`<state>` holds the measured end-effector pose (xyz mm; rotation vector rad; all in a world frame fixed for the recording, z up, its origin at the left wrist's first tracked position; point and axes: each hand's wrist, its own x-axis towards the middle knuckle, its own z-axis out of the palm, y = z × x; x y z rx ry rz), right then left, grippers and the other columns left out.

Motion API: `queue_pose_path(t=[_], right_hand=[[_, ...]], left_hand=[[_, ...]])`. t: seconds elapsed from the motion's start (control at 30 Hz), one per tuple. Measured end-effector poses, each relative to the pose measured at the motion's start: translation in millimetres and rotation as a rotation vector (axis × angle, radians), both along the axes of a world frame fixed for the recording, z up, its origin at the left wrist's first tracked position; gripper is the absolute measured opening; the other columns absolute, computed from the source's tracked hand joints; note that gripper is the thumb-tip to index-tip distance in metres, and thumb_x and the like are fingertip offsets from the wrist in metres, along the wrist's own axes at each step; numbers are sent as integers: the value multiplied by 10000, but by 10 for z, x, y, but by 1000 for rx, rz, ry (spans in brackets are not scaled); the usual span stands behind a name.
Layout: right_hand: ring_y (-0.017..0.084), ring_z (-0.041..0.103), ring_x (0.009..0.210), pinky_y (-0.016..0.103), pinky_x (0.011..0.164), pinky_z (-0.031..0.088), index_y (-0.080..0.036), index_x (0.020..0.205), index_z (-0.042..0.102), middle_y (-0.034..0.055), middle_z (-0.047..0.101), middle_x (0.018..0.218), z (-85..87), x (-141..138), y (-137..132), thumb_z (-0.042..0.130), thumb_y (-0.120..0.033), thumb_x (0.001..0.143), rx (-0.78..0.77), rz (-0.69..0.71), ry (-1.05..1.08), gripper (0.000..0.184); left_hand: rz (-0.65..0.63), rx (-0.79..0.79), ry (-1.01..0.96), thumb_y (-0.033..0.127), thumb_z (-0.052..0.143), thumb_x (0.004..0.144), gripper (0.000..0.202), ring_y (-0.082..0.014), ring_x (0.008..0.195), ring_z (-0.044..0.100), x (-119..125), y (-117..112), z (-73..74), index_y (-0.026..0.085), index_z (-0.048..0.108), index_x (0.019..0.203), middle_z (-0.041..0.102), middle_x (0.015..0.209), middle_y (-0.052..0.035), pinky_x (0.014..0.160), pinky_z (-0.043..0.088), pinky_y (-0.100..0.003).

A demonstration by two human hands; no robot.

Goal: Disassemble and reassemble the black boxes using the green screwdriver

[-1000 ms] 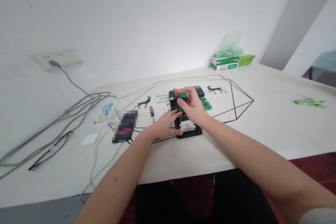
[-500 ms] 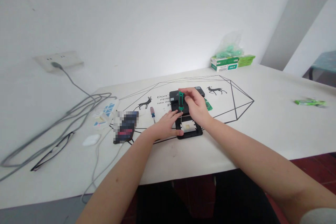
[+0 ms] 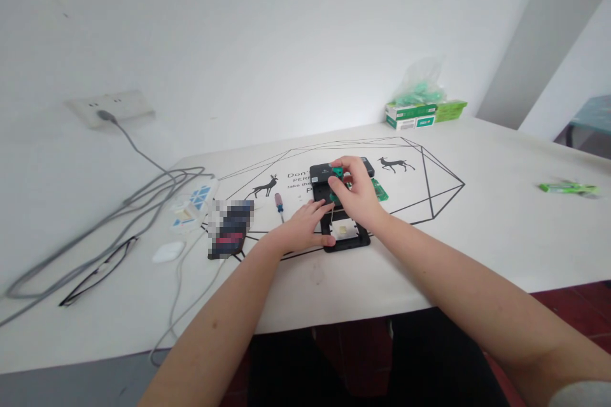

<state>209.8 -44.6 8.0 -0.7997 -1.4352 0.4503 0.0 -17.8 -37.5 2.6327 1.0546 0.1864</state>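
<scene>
A black device frame [image 3: 356,243] lies on the white table [image 3: 477,235] with a pale square part showing inside it. My left hand [image 3: 305,226] rests on the frame's left side, its fingers pressed down on it. My right hand [image 3: 356,194] is closed on a small green-handled screwdriver [image 3: 337,172], its thin shaft pointing down into the frame. Another black box [image 3: 319,173] sits just behind, and a green circuit board [image 3: 379,189] lies to the right of my right hand.
A purple-handled screwdriver [image 3: 278,201], a phone [image 3: 229,233], a white earbud case [image 3: 165,251], glasses [image 3: 95,270], a power strip [image 3: 193,202] with grey cables [image 3: 119,210] lie left. Green boxes [image 3: 417,113] stand at the back; a green packet [image 3: 568,188] lies far right.
My right hand has turned the green screwdriver between its fingers: the handle stood upright half a second ago and is now mostly covered by the fingers. My left hand stays on the frame.
</scene>
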Motion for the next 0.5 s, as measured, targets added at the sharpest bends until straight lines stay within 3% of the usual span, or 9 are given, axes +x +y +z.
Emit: queue_pose_path(t=[0.1, 0.27, 0.37, 0.5], right_hand=[[214, 636, 995, 386, 807, 607, -258, 1173, 673, 88, 657, 1169, 23, 14, -4, 592, -300, 951, 21, -15, -47, 240], [226, 631, 1041, 390, 824, 627, -263, 1199, 677, 93, 665, 1186, 2, 11, 16, 571, -334, 979, 13, -2, -3, 254], [224, 631, 1030, 366, 776, 624, -267, 1210, 665, 91, 653, 1185, -18, 25, 50, 590, -374, 978, 0, -32, 51, 265], [230, 629, 1027, 357, 732, 620, -255, 1211, 658, 97, 643, 1190, -24, 35, 73, 591, -390, 976, -14, -40, 82, 279]], left_hand=[[36, -80, 29, 883, 627, 853, 1112, -465, 1635, 194, 13, -40, 68, 222, 329, 1696, 232, 1772, -209, 1304, 213, -641], [45, -87, -63, 810, 665, 889, 1001, -433, 1633, 232, 5, -67, 97, 245, 388, 1667, 212, 1777, -202, 1285, 294, -623], [67, -2, -119, 694, 667, 960, 761, -405, 1625, 260, 10, -65, 92, 245, 540, 1561, 281, 1755, -183, 1289, 302, -606], [29, 161, -158, 445, 701, 990, 251, -386, 1564, 340, 59, -63, 117, 250, 784, 1124, 538, 1591, -118, 1284, 312, -610]])
